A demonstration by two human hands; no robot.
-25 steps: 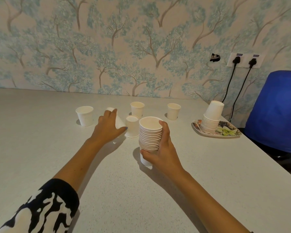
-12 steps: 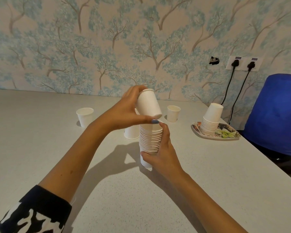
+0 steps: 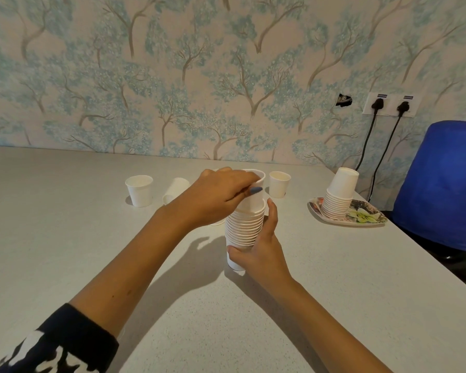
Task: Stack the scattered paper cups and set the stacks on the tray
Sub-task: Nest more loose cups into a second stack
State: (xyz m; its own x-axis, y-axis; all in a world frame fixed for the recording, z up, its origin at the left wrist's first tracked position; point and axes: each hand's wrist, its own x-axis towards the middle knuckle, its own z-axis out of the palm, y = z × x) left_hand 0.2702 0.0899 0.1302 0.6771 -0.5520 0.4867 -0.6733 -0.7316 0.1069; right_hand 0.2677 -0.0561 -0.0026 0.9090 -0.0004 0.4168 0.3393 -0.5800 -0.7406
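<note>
My left grip (image 3: 215,195) pinches a cup (image 3: 252,195) seated atop the stack (image 3: 244,227); my right grip (image 3: 261,251) clasps the stack's base on the counter (image 3: 65,238).

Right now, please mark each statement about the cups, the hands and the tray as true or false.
1. The right hand grips the stack of cups that stands on the table. True.
2. The left hand rests flat on the table. False: it holds a cup over the stack.
3. The tray carries no cups. False: a stack of upside-down cups stands on it.
4. A single upright cup stands far left of the hands. True.
5. A cup lying on its side is beside it. True.
</note>
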